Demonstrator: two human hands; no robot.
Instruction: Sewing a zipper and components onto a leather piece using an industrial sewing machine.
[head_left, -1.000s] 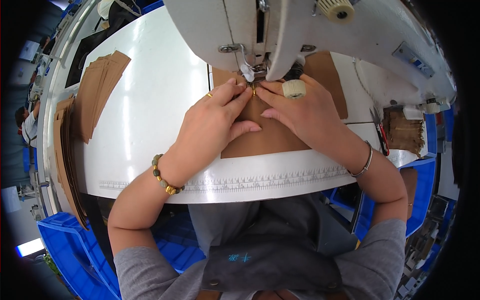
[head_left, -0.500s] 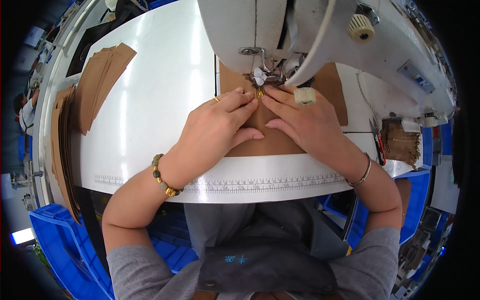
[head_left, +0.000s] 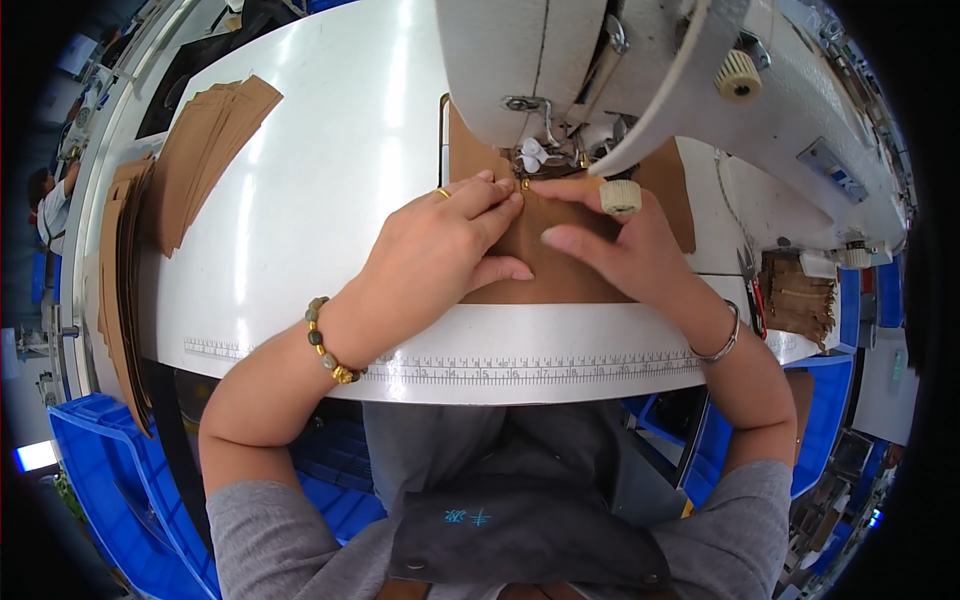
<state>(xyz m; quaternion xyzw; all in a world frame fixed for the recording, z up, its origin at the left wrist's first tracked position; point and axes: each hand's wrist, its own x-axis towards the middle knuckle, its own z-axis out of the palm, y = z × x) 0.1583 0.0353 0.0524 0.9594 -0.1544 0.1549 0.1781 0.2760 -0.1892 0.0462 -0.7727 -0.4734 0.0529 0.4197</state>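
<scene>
Under the needle area of a white sewing machine lies a flat brown sheet of material. My left hand rests on its left part, fingers stretched toward the presser foot and thumb apart. On the right, my right hand is partly raised over the sheet, index finger stretched and thumb spread away from it. That index fingertip is beside a small gold-coloured metal piece just in front of the presser foot. A cream knob of the machine hides some of the right fingers.
Brown cut pieces lie fanned in a stack at the far left, with another stack nearer me. A ruler strip runs along the table's front edge. Snips and a brown bundle sit at right. Blue bins stand below.
My right hand has lifted from lying flat on the sheet, and its thumb and index finger have spread. My left hand keeps its place on the material. The view has shifted slightly.
</scene>
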